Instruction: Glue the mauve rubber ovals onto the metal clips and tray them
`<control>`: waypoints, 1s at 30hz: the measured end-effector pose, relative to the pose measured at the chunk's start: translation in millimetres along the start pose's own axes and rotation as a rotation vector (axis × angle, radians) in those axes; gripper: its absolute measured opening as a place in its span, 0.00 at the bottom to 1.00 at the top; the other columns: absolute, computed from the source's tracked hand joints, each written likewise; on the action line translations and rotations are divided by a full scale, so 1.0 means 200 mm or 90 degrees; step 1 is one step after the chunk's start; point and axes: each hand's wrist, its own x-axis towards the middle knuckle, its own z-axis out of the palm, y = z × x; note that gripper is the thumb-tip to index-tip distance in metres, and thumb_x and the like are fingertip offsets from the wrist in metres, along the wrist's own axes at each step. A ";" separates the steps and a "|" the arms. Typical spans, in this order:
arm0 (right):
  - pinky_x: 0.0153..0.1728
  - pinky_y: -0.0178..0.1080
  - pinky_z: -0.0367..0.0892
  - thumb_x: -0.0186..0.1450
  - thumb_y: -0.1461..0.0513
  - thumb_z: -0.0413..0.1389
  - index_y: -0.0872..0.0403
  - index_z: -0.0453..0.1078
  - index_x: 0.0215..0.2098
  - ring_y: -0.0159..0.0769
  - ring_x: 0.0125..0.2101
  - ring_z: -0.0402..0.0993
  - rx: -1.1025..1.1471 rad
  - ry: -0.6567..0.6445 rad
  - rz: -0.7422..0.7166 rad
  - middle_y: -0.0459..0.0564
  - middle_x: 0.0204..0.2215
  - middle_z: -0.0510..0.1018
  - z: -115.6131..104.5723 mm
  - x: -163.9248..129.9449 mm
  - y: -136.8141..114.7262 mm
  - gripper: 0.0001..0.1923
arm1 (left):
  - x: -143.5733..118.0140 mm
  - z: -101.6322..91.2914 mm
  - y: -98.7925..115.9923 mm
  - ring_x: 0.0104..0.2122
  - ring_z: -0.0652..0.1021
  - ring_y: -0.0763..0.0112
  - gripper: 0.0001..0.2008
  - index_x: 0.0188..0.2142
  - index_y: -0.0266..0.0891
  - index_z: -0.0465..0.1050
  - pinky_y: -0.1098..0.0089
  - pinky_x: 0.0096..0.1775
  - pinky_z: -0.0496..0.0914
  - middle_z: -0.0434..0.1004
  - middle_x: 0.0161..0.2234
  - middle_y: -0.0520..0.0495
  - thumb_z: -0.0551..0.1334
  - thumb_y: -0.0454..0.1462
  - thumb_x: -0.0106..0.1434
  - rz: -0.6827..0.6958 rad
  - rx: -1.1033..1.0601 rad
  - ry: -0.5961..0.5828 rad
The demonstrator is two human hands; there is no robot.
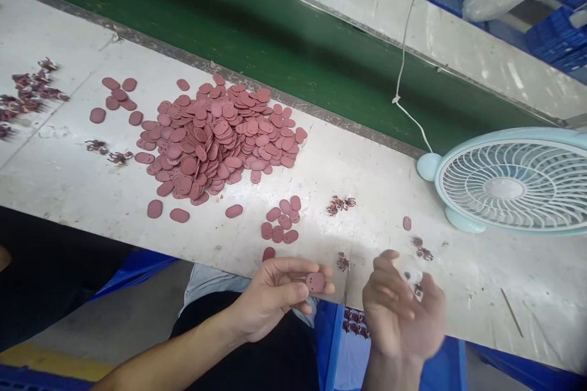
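Pinching one oval disc [315, 281] at the near tabletop [458, 269] edge, left hand [275, 296] risks dropping it; blurred right hand [403, 311] curls, its grip unreadable, beside small trimmings [340, 203].

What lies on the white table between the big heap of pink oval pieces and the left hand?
In the head view, a small cluster of loose pink ovals lies between the big heap and the left hand, plus one oval at the table edge.
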 end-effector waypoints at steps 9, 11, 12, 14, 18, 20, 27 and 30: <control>0.10 0.20 0.57 0.71 0.56 0.54 0.55 0.67 0.56 0.24 0.22 0.69 -0.227 0.027 -0.114 0.42 0.27 0.71 -0.16 -0.01 -0.05 0.18 | -0.02 -0.07 0.08 0.47 0.84 0.58 0.11 0.46 0.42 0.81 0.77 0.33 0.77 0.83 0.51 0.42 0.68 0.32 0.63 0.021 0.059 0.105; 0.08 0.24 0.53 0.70 0.53 0.56 0.55 0.73 0.50 0.25 0.17 0.63 -0.574 0.155 -0.201 0.42 0.25 0.70 -0.11 -0.06 0.01 0.16 | -0.02 -0.08 0.10 0.46 0.84 0.58 0.11 0.46 0.42 0.81 0.78 0.31 0.77 0.83 0.51 0.42 0.68 0.32 0.63 0.021 0.071 0.116; 0.10 0.27 0.56 0.69 0.54 0.58 0.54 0.75 0.48 0.26 0.18 0.63 -0.734 0.201 -0.222 0.44 0.26 0.72 -0.08 -0.08 0.04 0.15 | -0.02 -0.08 0.10 0.45 0.84 0.58 0.11 0.46 0.42 0.81 0.78 0.31 0.77 0.83 0.51 0.41 0.68 0.32 0.64 0.021 0.078 0.120; 0.18 0.32 0.66 0.67 0.57 0.61 0.52 0.77 0.48 0.31 0.24 0.70 -1.027 0.213 -0.221 0.50 0.36 0.77 -0.05 -0.07 0.08 0.13 | -0.02 -0.07 0.10 0.45 0.84 0.58 0.10 0.45 0.42 0.81 0.78 0.31 0.77 0.82 0.51 0.40 0.68 0.33 0.64 0.023 0.089 0.123; 0.33 0.41 0.72 0.69 0.57 0.56 0.52 0.74 0.50 0.38 0.34 0.75 -1.434 0.155 -0.157 0.52 0.41 0.76 -0.05 -0.01 0.11 0.14 | -0.01 -0.04 0.08 0.47 0.83 0.57 0.08 0.43 0.40 0.82 0.79 0.31 0.76 0.82 0.53 0.39 0.68 0.34 0.64 0.015 0.106 0.121; 0.33 0.42 0.73 0.70 0.56 0.55 0.53 0.73 0.49 0.38 0.32 0.75 -1.448 0.167 -0.121 0.50 0.36 0.75 -0.06 0.00 0.11 0.13 | -0.01 -0.03 0.07 0.47 0.83 0.57 0.08 0.43 0.40 0.82 0.79 0.30 0.75 0.82 0.52 0.39 0.68 0.33 0.64 0.011 0.108 0.128; 0.31 0.37 0.77 0.66 0.60 0.62 0.48 0.78 0.43 0.37 0.35 0.79 -1.035 0.084 -0.093 0.49 0.39 0.78 0.07 -0.11 0.15 0.07 | 0.00 -0.01 0.02 0.47 0.83 0.54 0.10 0.44 0.40 0.81 0.74 0.33 0.76 0.84 0.48 0.39 0.70 0.35 0.63 0.031 0.131 0.118; 0.37 0.37 0.79 0.64 0.64 0.64 0.45 0.80 0.43 0.39 0.38 0.81 -0.929 0.018 -0.085 0.49 0.38 0.82 0.14 -0.15 0.20 0.10 | 0.00 -0.02 0.00 0.47 0.83 0.56 0.10 0.44 0.40 0.81 0.72 0.35 0.77 0.84 0.48 0.39 0.70 0.35 0.62 0.048 0.155 0.109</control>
